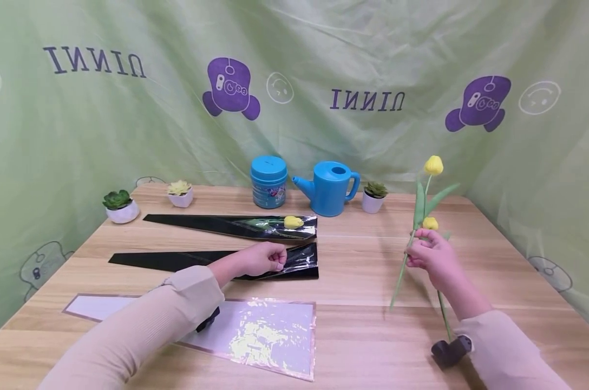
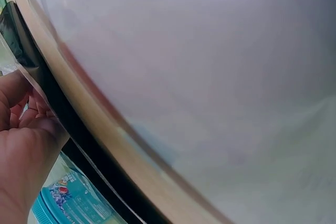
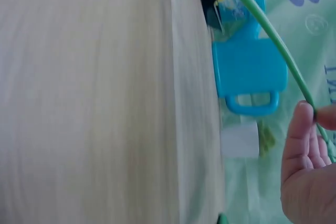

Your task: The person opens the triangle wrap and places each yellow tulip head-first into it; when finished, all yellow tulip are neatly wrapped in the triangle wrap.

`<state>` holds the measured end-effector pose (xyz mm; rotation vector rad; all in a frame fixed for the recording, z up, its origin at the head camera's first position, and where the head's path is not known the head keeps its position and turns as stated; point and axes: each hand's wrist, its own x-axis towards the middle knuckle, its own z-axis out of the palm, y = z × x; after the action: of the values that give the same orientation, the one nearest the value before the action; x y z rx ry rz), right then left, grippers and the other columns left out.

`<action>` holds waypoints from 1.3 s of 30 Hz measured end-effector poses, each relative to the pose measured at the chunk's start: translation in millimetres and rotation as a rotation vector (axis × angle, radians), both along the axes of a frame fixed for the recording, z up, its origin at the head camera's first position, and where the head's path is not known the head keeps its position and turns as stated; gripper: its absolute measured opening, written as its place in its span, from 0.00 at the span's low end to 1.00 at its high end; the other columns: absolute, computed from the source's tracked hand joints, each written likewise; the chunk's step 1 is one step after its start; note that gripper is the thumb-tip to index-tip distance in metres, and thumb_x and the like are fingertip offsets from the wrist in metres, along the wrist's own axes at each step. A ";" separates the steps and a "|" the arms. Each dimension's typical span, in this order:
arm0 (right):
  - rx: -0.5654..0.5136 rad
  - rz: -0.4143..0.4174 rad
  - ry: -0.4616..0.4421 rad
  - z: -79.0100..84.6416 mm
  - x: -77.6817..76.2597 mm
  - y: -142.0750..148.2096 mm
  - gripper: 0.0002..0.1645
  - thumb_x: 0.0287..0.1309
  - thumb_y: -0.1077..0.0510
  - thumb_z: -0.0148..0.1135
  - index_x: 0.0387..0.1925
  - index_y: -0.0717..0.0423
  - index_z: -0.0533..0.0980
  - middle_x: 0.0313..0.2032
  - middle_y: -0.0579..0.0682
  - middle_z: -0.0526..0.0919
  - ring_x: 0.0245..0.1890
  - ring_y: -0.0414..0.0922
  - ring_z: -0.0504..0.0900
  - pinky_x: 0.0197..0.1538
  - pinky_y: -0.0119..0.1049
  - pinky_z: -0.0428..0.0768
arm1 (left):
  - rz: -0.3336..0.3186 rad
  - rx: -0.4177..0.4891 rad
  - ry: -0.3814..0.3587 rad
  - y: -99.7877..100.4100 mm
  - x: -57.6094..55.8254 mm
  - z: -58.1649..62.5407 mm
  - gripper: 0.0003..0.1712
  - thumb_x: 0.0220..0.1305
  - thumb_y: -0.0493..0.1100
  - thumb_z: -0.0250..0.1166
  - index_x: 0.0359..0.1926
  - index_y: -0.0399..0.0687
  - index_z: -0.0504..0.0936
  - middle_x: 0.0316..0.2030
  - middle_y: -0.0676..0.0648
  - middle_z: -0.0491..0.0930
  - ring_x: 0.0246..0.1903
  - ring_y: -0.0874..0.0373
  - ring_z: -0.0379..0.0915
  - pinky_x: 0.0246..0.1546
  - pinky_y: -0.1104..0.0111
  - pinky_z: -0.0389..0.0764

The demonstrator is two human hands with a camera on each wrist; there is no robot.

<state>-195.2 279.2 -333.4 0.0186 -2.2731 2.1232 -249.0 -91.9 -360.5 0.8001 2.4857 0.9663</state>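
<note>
My left hand (image 1: 262, 259) pinches the edge of a black flower sleeve (image 1: 163, 260) with a clear front, near its wide end. The left wrist view shows thumb and fingers at the rim of that sleeve (image 2: 21, 32). My right hand (image 1: 433, 257) holds a yellow artificial tulip (image 1: 433, 166) by its green stem (image 3: 270, 29), bloom up, above the right side of the table. A second yellow tulip (image 1: 430, 223) lies on the table beneath the right hand, partly hidden by it. Farther back, another black sleeve (image 1: 192, 221) has a yellow tulip (image 1: 293, 222) inside.
A white sleeve with a pinkish border (image 1: 275, 325) lies nearest me, partly under my left forearm. Along the back stand a blue canister (image 1: 268, 182), a blue watering can (image 1: 329, 189) and small potted succulents (image 1: 372, 197). A green curtain (image 1: 294, 43) hangs behind the wooden table (image 1: 358, 325).
</note>
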 end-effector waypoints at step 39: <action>-0.441 -0.238 -0.119 -30.1 -25.4 -126.9 0.14 0.51 0.74 0.48 0.34 0.57 0.58 0.23 0.49 0.72 0.22 0.38 0.80 0.34 0.30 0.80 | 0.041 0.017 -0.098 -0.3 1.0 -1.3 0.08 0.61 0.33 0.58 0.27 0.44 0.69 0.22 0.51 0.65 0.25 0.59 0.62 0.30 0.70 0.65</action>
<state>-220.6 152.3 -363.4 -0.3758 -1.7000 2.4852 -247.9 -92.2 -361.8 0.6920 2.4220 1.0165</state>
